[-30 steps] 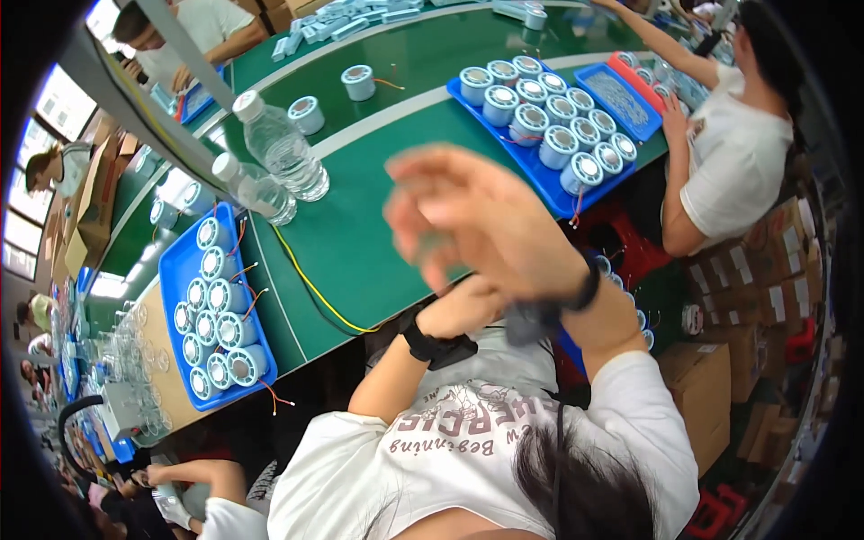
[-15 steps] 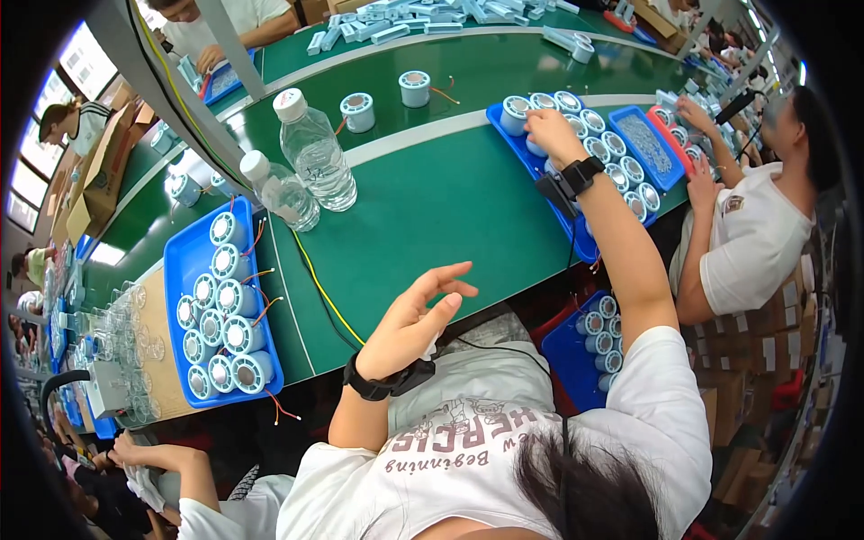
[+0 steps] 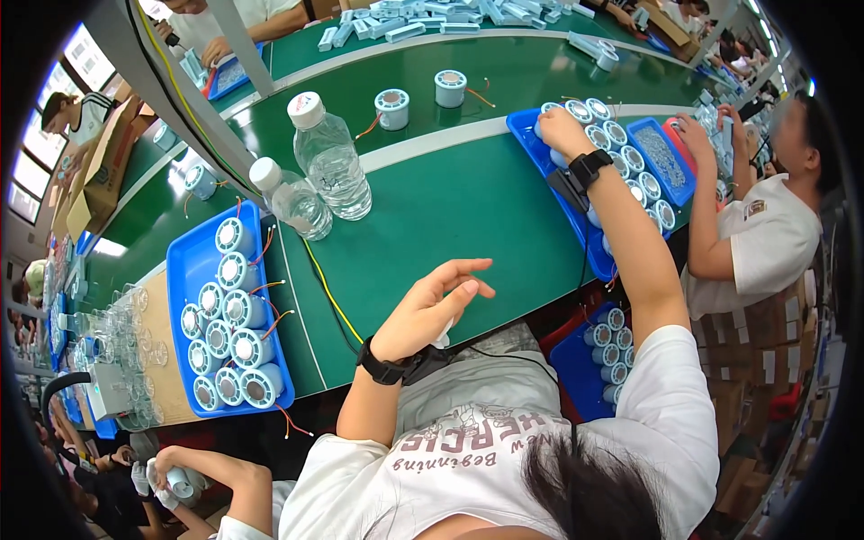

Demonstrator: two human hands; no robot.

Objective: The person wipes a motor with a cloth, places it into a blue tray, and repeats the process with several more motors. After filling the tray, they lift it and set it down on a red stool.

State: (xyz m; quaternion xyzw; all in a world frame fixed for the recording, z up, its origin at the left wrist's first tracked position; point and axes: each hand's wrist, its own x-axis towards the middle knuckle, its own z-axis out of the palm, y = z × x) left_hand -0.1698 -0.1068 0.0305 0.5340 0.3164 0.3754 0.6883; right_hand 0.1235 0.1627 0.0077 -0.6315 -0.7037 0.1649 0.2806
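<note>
My right hand (image 3: 565,133) reaches into the far left corner of a blue tray (image 3: 524,129) at the right. Its fingers close around a light-blue cylindrical motor (image 3: 541,129), mostly covered by the hand. Rows of similar motors (image 3: 633,159) with silver centres fill that tray. My left hand (image 3: 432,310) hovers above the green table's near edge, thumb and fingers apart and slightly curled. A small white scrap (image 3: 443,338) shows by its palm; whether it is held, I cannot tell. Both wrists wear black bands.
Two water bottles (image 3: 333,166) stand left of centre. Another blue tray of motors (image 3: 183,261) with trailing wires lies left. Single motors (image 3: 391,109) sit on the green belt. A blue tray of clear small pieces (image 3: 661,155) adjoins the right tray. Co-workers sit at both sides.
My right hand has lowered onto a motor at the tray's corner. The view has shifted slightly, and the motors on the belt have moved right. My left hand stays nearly in place.
</note>
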